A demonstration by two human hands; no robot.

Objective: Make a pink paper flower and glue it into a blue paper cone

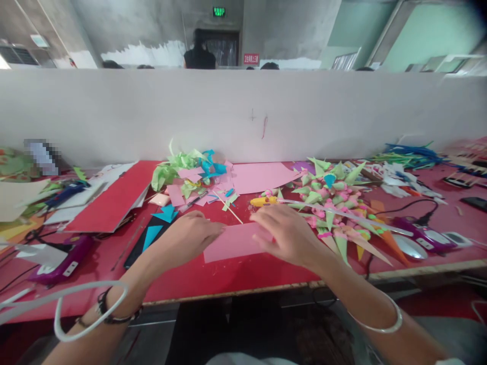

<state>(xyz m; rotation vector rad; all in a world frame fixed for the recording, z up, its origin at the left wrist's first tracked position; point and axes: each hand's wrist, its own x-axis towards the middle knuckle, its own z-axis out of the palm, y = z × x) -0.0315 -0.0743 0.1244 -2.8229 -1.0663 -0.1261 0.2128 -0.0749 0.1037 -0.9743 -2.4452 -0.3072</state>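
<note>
A rectangular sheet of pink paper (232, 244) lies on the red tabletop between my hands. My left hand (188, 235) is over the sheet's left side, its fingers together and pointing right; whatever its fingertips hold, if anything, is hidden. On the other side, my right hand (287, 230) reaches over the sheet's right end with thumb and fingers apart and curved. Just beyond it rests a yellow glue gun (263, 201). A thin wooden stick (229, 209) points toward the sheet's far edge.
Many pink and green folded paper pieces (335, 203) are heaped at right. Crumpled green paper (178, 165) and paper scraps lie at the back, beside a larger pink sheet (258, 177). A red folder (114, 197) and purple power strip (64, 258) are at left. A white partition (236, 111) stands behind.
</note>
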